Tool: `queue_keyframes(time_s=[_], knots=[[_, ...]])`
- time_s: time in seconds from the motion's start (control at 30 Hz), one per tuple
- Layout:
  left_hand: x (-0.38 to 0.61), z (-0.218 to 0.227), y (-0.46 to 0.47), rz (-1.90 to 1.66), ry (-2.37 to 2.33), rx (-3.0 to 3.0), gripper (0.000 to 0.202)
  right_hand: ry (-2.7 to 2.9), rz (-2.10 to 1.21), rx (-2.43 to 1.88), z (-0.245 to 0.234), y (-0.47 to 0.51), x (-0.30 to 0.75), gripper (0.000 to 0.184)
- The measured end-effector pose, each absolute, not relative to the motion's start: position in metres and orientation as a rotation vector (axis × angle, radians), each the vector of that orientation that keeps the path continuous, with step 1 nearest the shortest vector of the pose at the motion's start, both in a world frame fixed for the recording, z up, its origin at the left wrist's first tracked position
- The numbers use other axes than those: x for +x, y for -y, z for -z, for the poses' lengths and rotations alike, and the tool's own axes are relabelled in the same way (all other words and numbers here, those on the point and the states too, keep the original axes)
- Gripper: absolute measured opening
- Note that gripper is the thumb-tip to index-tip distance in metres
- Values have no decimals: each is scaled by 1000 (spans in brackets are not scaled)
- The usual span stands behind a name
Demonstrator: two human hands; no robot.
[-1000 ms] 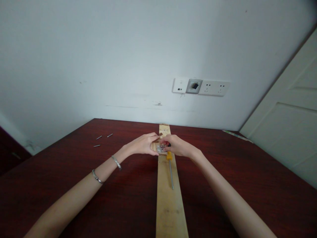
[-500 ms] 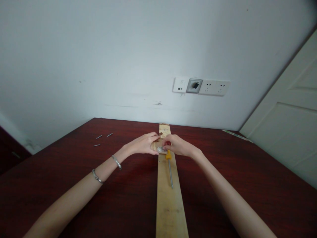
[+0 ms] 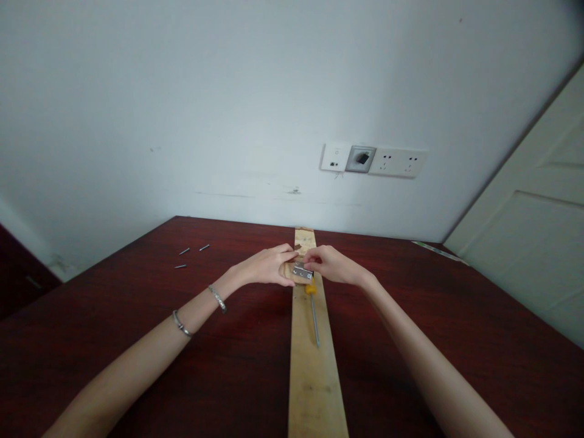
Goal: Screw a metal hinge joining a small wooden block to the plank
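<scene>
A small metal hinge lies flat on the wooden plank at the table's twelve o'clock, pinched between the curled left hand at nine o'clock and right hand at three, a yellow-handled screwdriver just below at six; no writing is legible.

The right hand has drawn back, uncovering the hinge.
</scene>
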State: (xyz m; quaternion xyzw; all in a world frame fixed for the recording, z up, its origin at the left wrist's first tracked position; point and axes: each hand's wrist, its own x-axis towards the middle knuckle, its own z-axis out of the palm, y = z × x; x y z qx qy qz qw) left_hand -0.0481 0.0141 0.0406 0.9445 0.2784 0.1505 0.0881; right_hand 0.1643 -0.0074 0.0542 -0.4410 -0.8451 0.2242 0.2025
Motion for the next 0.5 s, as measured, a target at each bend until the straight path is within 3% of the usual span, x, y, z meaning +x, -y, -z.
queue_keyframes(time_s=[0.5], knots=[[-49, -48, -11, -463, -816, 2753, 57, 2389, -605, -1159, -60, 12, 162, 16]])
